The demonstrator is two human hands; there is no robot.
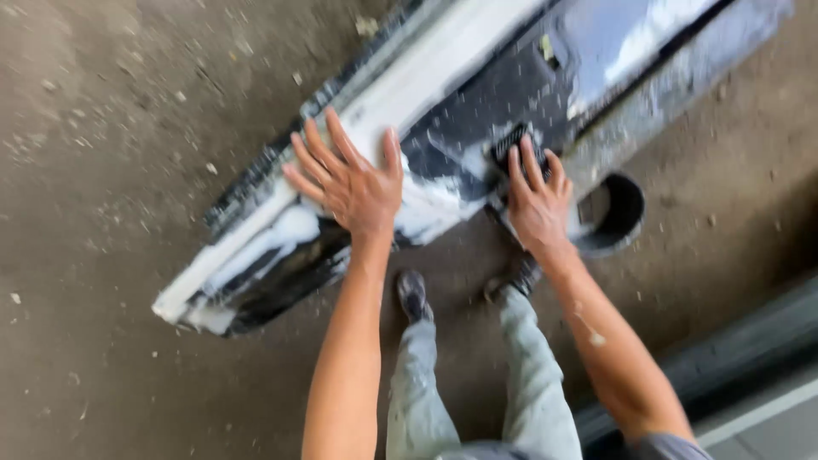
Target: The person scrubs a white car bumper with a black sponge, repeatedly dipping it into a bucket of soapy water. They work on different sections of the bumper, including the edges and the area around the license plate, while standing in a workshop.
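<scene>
A long dark panel (477,111), smeared with white paste, lies slanted on the concrete floor. My left hand (349,179) rests flat on its near part, fingers spread wide. My right hand (537,200) presses a small dark ridged block (515,145) against the panel's surface; only the block's far end shows beyond my fingers. Both forearms reach forward, the right one flecked with white. The picture is blurred.
A round black hole (618,213) shows in the panel just right of my right hand. My two shoes (413,294) and pale trouser legs stand close to the panel's near edge. A dark raised ledge (750,341) runs along the lower right. Grit and white specks litter the floor.
</scene>
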